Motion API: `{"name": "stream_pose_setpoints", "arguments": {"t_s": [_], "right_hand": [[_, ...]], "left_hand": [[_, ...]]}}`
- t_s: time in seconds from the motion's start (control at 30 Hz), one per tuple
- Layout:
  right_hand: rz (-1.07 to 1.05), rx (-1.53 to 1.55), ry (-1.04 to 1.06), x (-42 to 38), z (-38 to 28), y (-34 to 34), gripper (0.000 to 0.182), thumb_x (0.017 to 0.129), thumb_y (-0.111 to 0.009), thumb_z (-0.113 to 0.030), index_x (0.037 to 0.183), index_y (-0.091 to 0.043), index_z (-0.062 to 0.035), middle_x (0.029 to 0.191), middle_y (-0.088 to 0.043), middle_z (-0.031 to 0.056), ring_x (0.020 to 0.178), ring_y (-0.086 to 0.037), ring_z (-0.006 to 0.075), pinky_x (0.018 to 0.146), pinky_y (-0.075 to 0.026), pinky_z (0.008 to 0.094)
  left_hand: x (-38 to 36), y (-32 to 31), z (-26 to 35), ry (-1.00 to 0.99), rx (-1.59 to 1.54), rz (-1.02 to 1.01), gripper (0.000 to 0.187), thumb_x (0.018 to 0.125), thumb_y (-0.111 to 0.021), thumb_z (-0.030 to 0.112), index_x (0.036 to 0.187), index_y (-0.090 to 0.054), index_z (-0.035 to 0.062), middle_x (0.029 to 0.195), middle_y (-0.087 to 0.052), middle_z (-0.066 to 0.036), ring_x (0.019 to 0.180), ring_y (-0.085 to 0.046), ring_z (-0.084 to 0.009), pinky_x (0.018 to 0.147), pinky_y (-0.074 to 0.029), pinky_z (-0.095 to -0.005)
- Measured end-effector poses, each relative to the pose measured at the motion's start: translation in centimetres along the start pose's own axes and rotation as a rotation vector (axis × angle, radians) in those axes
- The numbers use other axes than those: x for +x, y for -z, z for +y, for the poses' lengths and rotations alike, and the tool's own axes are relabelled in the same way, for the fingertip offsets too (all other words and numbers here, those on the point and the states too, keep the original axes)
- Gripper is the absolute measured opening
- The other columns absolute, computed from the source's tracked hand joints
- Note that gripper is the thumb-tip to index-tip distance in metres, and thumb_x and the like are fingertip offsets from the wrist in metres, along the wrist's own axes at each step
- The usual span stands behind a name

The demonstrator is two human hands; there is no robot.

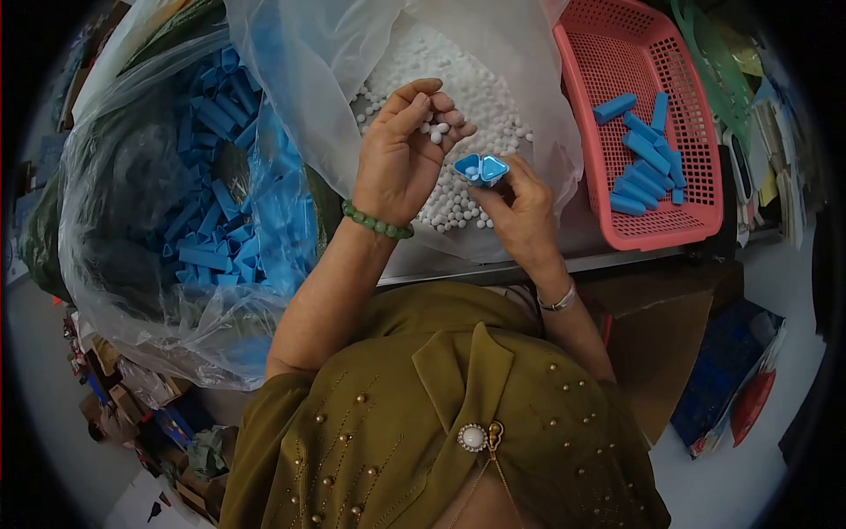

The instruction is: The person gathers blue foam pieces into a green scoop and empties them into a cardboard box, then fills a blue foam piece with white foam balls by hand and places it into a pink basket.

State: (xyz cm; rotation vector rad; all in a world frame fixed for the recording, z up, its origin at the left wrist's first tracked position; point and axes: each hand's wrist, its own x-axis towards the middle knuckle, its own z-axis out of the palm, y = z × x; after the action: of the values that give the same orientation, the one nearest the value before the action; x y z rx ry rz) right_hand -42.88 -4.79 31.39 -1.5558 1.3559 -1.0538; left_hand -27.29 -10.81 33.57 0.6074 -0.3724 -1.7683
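My left hand [401, 159], a green bead bracelet at its wrist, is cupped palm-up with curled fingers around several small white balls [438, 132]. Gripped in my right hand [526, 207] are what look like two blue triangular tubes [481, 167], side by side with their open ends facing up. White balls show inside the left one. The tubes are just right of my left fingertips. Beneath both hands spreads a heap of loose white balls [458, 70] on a clear plastic sheet [308, 53].
A pink perforated basket [661, 234] at the right holds several blue triangular pieces [648, 152]. To the left, a large clear plastic bag [115, 212] contains many blue tubes [211, 220]. Below the table edge at the right stands a cardboard box [656, 353].
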Motion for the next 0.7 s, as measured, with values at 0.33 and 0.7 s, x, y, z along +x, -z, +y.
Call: {"name": "stream_pose_setpoints", "arguments": {"t_s": [0.33,0.7], "right_hand": [[-0.002,-0.077,0.021,0.3,-0.5,-0.1,0.03,0.075,-0.066,-0.002,0.104,-0.058,0.0001,0.091,-0.058,0.0153,0.078,-0.059,0.0306,0.066,-0.046,0.036],[0.052,0.175,0.056,-0.1,-0.3,-0.3,0.03,0.077,-0.067,0.002,0.105,-0.058,-0.0006,0.09,-0.057,0.0092,0.072,-0.058,0.0159,0.061,-0.047,0.0288]], "left_hand": [[-0.1,-0.1,-0.3,-0.007,0.066,-0.073,0.02,0.095,-0.049,0.007,0.113,-0.053,-0.0009,0.09,-0.055,-0.005,0.066,-0.046,-0.0113,0.072,-0.046,-0.0315],[-0.2,1.2,0.3,-0.198,0.778,-0.082,0.025,0.09,-0.055,0.011,0.113,-0.06,0.0009,0.105,-0.059,-0.007,0.095,-0.055,-0.0159,0.087,-0.043,-0.0299]]}}
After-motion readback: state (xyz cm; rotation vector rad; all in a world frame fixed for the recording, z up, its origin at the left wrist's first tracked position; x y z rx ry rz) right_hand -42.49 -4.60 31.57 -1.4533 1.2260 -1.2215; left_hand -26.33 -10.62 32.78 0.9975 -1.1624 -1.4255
